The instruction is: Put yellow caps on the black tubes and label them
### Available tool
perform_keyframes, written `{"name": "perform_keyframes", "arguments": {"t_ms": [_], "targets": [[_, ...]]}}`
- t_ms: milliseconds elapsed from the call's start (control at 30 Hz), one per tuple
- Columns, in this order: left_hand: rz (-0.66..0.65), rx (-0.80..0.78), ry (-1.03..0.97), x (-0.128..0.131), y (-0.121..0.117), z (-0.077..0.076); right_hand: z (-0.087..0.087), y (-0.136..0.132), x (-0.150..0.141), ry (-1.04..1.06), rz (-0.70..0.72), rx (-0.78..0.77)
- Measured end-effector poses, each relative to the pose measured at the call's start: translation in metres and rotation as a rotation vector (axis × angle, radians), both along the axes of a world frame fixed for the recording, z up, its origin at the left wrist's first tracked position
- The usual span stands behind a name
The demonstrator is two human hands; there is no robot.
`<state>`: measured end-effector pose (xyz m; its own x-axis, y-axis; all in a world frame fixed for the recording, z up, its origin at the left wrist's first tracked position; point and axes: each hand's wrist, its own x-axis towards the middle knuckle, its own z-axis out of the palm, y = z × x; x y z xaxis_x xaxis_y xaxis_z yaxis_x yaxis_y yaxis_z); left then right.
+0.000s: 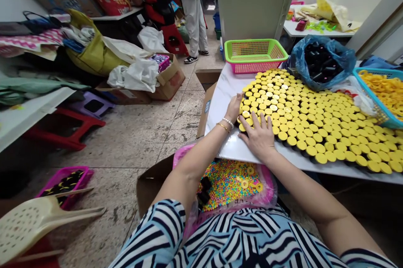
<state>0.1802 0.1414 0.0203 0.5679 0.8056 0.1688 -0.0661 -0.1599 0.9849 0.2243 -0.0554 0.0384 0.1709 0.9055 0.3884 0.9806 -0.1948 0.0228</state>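
Note:
A wide, tightly packed group of round yellow-capped black containers (302,121) stands upright on the white table (231,146). My left hand (234,107) rests along the group's left edge, its fingers bent round the outer pieces and partly hidden. Flat on the near left corner lies my right hand (260,137), fingers spread over several caps and holding nothing. Below the table edge, by my lap, a pink tub (269,184) holds many small coloured beads (226,179), a few yellow rings and some black pieces (204,190).
Behind the group stand a green and pink basket (256,56) and a blue bag (349,58) of black containers. A blue basket (362,85) of yellow rings is at right. Left are cartons (171,79), stools (75,133) and a beige chair (25,222). Two people (192,11) are farther back.

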Motion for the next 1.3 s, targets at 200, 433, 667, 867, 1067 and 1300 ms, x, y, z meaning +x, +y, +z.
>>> {"name": "perform_keyframes", "arguments": {"t_ms": [200,433,667,867,1067,1300], "targets": [[-0.07,0.095,-0.021,-0.008,-0.005,-0.001,-0.003,-0.012,0.005,0.006,0.01,0.069],[0.192,-0.156,-0.149,-0.017,0.015,0.001,-0.007,-0.031,0.009,-0.026,0.153,0.368],[-0.36,0.361,0.086,-0.08,-0.025,0.009,-0.039,-0.077,0.015,0.121,0.191,0.477],[-0.369,0.632,0.24,-0.076,-0.053,-0.014,-0.038,-0.085,0.0,0.183,0.144,0.171],[-0.107,0.501,0.217,-0.092,-0.075,-0.004,-0.034,-0.08,0.011,0.366,0.182,0.14],[0.311,0.546,0.478,-0.203,-0.175,0.008,-0.036,-0.089,0.022,0.375,0.058,0.335]]}}
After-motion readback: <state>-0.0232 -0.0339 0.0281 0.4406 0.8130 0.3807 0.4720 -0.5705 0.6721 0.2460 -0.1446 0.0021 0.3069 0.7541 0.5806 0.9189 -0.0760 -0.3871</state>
